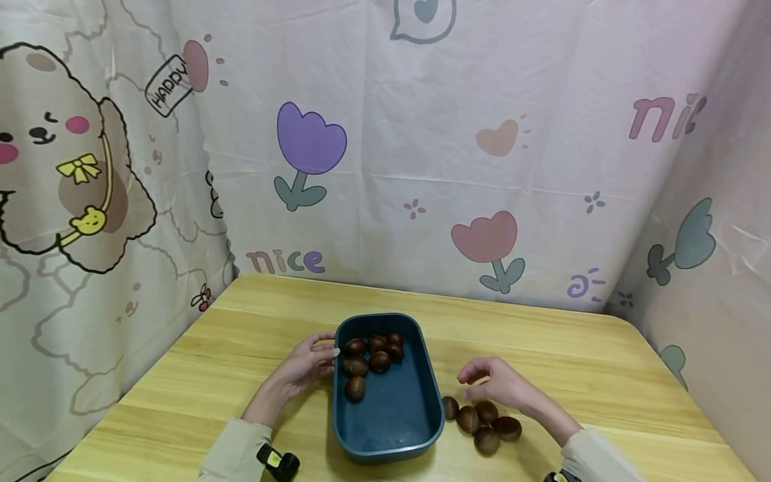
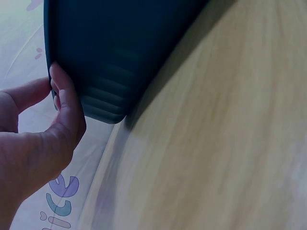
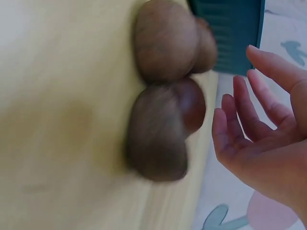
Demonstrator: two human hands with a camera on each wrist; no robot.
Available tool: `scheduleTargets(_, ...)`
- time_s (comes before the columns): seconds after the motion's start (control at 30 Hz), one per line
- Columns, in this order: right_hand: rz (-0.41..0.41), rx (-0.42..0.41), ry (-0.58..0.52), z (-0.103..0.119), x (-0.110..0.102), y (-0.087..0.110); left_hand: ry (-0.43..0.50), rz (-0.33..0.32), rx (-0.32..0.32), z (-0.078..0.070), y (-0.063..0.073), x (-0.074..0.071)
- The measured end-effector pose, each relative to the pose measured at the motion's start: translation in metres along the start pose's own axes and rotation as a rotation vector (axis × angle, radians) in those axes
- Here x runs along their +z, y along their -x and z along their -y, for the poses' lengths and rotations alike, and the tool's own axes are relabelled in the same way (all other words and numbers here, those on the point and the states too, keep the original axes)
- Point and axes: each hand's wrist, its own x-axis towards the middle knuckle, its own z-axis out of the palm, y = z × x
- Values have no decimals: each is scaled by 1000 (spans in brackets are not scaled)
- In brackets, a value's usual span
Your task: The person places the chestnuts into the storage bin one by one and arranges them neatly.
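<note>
A dark blue-green plastic bin (image 1: 391, 418) stands on the table, with several brown chestnuts (image 1: 379, 361) gathered at its far left inside. My left hand (image 1: 304, 365) pinches the bin's left rim; in the left wrist view the fingers (image 2: 67, 96) lie against the outer wall. To the right of the bin, several loose chestnuts (image 1: 486, 440) sit close together on the wood. Just beyond and above them hovers my right hand (image 1: 496, 385), its fingers loosely bent and nothing between them. The right wrist view shows this hand (image 3: 264, 129) apart from the blurred chestnuts (image 3: 165, 40).
The light wooden table (image 1: 277, 304) reaches back to a white patterned curtain (image 1: 385, 134), which also hangs along both sides. Dark wrist straps (image 1: 277, 462) sit over the pale sleeves (image 1: 237, 452).
</note>
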Motion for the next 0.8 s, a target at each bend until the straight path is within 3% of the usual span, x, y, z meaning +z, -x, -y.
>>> scheduleTargets(0.23, 43, 44, -14, -24, -9, 21, -2, -4, 6, 0, 0, 1)
scheduleTargets(0.47, 76, 33, -58, -38, -10, 31, -3, 1, 2, 0, 1, 0)
scheduleTargets(0.8, 60, -6, 132, -37, -9, 24, -7, 7, 8, -2, 3, 1)
